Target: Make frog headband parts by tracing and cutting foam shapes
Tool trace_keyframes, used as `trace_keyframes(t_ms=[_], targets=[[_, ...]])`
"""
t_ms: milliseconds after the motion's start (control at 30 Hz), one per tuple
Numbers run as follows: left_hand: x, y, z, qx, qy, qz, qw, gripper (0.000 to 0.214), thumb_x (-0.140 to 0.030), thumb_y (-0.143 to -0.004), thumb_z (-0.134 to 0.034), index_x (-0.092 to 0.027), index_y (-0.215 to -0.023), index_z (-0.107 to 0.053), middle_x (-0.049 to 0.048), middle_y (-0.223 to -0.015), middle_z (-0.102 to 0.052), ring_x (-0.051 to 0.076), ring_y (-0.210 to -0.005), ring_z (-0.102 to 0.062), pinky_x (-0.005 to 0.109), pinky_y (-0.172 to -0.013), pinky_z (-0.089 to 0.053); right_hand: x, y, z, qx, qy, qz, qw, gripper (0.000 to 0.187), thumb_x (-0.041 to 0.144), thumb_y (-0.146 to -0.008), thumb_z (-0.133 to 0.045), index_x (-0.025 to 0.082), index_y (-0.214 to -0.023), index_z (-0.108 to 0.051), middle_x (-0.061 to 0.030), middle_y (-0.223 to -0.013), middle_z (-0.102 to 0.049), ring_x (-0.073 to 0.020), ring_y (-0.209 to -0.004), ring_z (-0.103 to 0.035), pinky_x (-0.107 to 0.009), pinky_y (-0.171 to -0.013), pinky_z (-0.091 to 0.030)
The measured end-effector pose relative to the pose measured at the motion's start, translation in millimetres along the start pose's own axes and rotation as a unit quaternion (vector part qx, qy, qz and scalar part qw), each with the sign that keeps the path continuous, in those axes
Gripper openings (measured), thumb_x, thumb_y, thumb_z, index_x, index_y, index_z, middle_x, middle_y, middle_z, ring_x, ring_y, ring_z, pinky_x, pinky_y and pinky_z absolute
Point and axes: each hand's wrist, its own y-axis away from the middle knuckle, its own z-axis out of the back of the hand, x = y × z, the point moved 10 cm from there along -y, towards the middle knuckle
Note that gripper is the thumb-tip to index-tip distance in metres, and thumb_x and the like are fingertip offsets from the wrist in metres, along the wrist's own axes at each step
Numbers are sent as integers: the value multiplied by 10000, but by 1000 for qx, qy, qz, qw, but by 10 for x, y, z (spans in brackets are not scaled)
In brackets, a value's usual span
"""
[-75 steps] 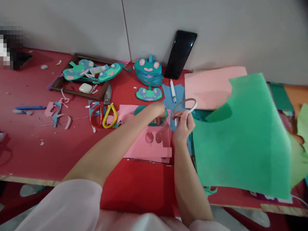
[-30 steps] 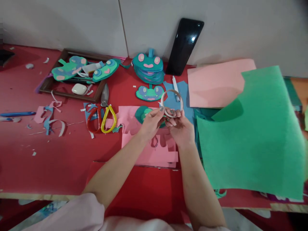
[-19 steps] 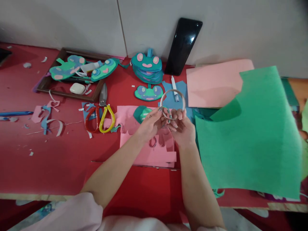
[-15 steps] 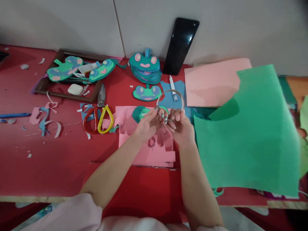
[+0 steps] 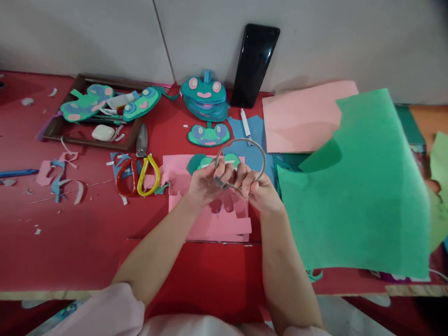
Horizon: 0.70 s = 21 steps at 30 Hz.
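Note:
Both hands meet over the middle of the red table (image 5: 80, 233). My left hand (image 5: 205, 183) and my right hand (image 5: 259, 189) pinch the lower edge of a thin grey-white ring of tape (image 5: 258, 156), held upright between them. Under the hands lies a pink sheet (image 5: 210, 224) with cut-out holes, and a teal foam face piece (image 5: 196, 162) lies just beyond my left hand. A blue sheet (image 5: 254, 133) shows through and behind the ring.
Red-and-yellow-handled scissors (image 5: 140, 170) lie left of the hands. A brown tray (image 5: 70, 130) holds foam faces. A stack of teal frog faces (image 5: 205, 98) and a leaning black phone (image 5: 254, 65) stand by the wall. A large green sheet (image 5: 360, 191) and a pink sheet (image 5: 301, 116) cover the right.
My left hand has left the teal piece and joined my right hand on the ring. The ring has tilted upright and come a little nearer to me.

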Motion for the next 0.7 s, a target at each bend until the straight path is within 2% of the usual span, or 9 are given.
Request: trace_keyframes(t_ms=[167, 400, 533, 633, 700], targets=[[39, 2, 23, -6, 0, 14, 1000, 634, -823, -741, -257, -224, -537, -201, 4, -468, -288, 159, -513, -437, 369, -537, -445, -23, 20, 20, 7, 23, -9, 1000, 293, 505, -743, -695, 230, -643, -721, 3, -655, -581, -74, -513, -462, -225, -487, -428], [-93, 26, -97, 45, 62, -28, 997, 604, -736, -752, -431, -225, -502, -228, -9, -452, -274, 151, -479, -422, 367, -531, -445, -27, 47, 5, 32, 27, -9, 999, 272, 493, -762, -682, 238, -682, -733, 1, -713, -584, -69, -504, -470, -224, -473, -440], [-75, 22, -49, 21, 20, -14, 999, 631, -806, -746, -294, -224, -522, -198, -9, -468, -258, 150, -484, -399, 380, -543, -447, -16, 31, -11, 18, 38, -11, 999, 292, 490, -740, -704, 215, -642, -705, -9, -741, -585, -79, -555, -483, -224, -494, -437], [-86, 14, 22, -11, -10, -8, 1000, 624, -804, -764, -218, -221, -544, -186, -11, -482, -239, 144, -482, -361, 368, -529, -436, 36, 12, -43, 2, -6, 10, 1000, 300, 533, -735, -688, 234, -711, -688, 9, -731, -576, -77, -526, -471, -223, -467, -418], [-93, 8, 18, -9, -11, -4, 1000, 622, -793, -773, -211, -220, -535, -183, -8, -476, -231, 141, -477, -339, 366, -531, -437, 69, 4, -44, -14, -41, 25, 999, 351, 600, -738, -645, 249, -741, -666, 26, -678, -566, -75, -477, -441, -220, -436, -397]])
